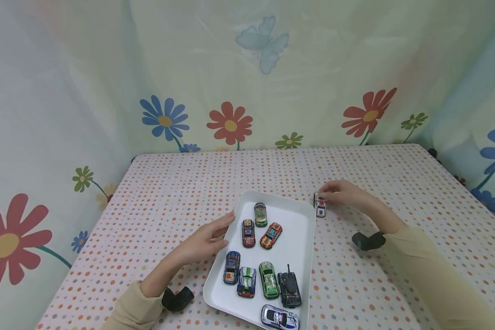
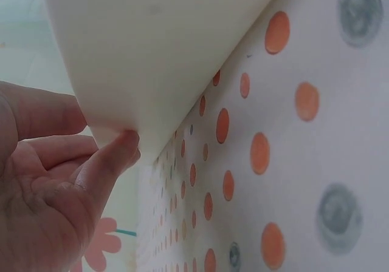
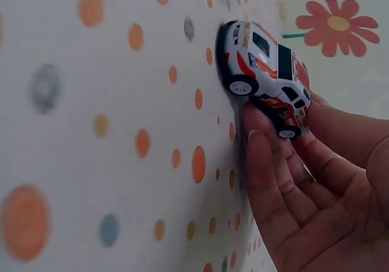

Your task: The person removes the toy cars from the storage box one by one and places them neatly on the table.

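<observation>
My right hand (image 1: 344, 195) holds a small white toy car with red and orange markings (image 1: 320, 206) just outside the tray's right edge. In the right wrist view, thumb and fingers grip this toy car (image 3: 264, 71) at its rear, low over the dotted cloth. My left hand (image 1: 204, 240) pinches the left rim of a white tray (image 1: 294, 229); the left wrist view shows a fingertip against the outer wall of the tray (image 2: 146, 53). Inside the tray lie several toy cars, among them a green one (image 1: 269, 279) and a silver one (image 1: 279, 317), plus a dark toy tank (image 1: 289, 288).
A pale tablecloth with coloured dots (image 1: 169, 183) covers the table. Flower-printed curtains (image 1: 305, 91) hang behind it and at both sides. Black wrist mounts (image 1: 177, 299) sit on both forearms.
</observation>
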A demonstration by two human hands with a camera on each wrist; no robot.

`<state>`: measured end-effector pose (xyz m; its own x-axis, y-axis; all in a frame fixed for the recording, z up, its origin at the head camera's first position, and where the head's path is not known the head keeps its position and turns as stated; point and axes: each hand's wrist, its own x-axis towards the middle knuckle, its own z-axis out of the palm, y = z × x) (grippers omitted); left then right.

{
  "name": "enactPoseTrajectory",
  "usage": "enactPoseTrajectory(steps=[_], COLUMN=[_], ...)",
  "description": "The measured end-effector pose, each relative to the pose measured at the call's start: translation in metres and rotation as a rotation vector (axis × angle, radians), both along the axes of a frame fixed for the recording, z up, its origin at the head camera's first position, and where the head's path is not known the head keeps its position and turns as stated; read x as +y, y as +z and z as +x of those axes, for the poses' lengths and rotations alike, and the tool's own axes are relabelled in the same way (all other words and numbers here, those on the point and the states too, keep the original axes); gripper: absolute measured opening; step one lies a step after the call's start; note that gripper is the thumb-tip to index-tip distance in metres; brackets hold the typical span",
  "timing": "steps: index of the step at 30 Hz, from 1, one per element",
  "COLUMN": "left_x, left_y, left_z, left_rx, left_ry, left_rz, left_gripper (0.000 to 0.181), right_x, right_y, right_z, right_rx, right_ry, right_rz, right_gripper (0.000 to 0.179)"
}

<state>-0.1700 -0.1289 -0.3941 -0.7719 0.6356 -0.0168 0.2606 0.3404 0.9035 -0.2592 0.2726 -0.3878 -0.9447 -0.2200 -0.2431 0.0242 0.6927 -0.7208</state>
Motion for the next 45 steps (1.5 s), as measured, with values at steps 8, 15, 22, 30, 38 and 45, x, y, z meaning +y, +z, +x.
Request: enactPoseTrajectory(steps=[8, 15, 22, 30, 38, 45], left_x=[0.000, 0.001, 0.001, 0.001, 0.000, 0.001], left_y=[-0.006, -0.008, -0.006, -0.003, 0.000, 0.001], left_z=[0.005, 0.008, 0.010, 0.005, 0.000, 0.000], left_rx=[-0.020, -0.030, -0.023, 0.028, 0.034, 0.017], left_ry=[-0.001, -0.006, -0.006, -0.018, -0.007, -0.015], left_rz=[-0.007, 0.004, -0.001, -0.030, -0.020, -0.015], left_gripper=[0.059, 0.059, 0.058, 0.058, 0.058, 0.058], right_x=[-0.011, -0.015, -0.019, -0.027, -0.068, -0.101], right_y=[0.001, 0.000, 0.000, 0.034, 0.061, 0.051], right_z=[-0.014, -0.019, -0.018, -0.013, 0.013, 0.040], right_rx=[-0.040, 0.001, 0.037, 0.116, 0.132, 0.140], right_ry=[0.119, 0.191, 0.168, 0.107, 0.183, 0.340], right_rz=[0.060, 0.164, 0.206, 0.111, -0.136, -0.128], right_gripper=[0.034, 0.024, 0.023, 0.034, 0.039, 0.031])
